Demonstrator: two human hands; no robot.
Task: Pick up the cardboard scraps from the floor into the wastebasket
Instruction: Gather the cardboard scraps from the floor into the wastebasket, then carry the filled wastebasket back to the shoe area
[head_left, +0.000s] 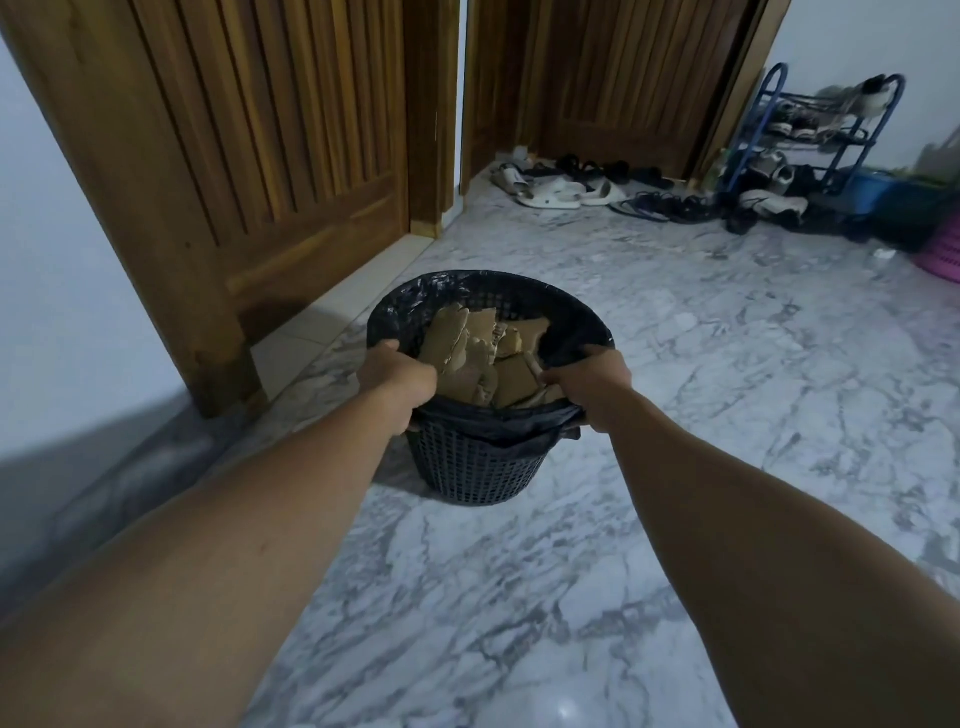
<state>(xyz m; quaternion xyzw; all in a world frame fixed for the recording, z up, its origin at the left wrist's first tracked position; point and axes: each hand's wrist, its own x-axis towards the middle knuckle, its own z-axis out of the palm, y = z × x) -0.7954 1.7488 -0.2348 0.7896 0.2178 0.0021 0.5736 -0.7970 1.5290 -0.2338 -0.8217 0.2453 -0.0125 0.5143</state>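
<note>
A black mesh wastebasket (480, 467) lined with a black plastic bag is in the middle of the view, over the marble floor. Several brown cardboard scraps (488, 353) lie piled inside it. My left hand (397, 382) grips the near left part of the rim. My right hand (592, 387) grips the near right part of the rim, fingers curled over the bag's edge. Both arms reach forward from the bottom corners. No cardboard shows on the floor around the basket.
Wooden doors (249, 156) stand at the left and back. Sandals and slippers (566, 189) lie by the far door. A blue shoe rack (810, 135) with shoes stands at the back right, a pink basket (943, 254) at the right edge. White-grey marble floor (727, 374) spreads to the right.
</note>
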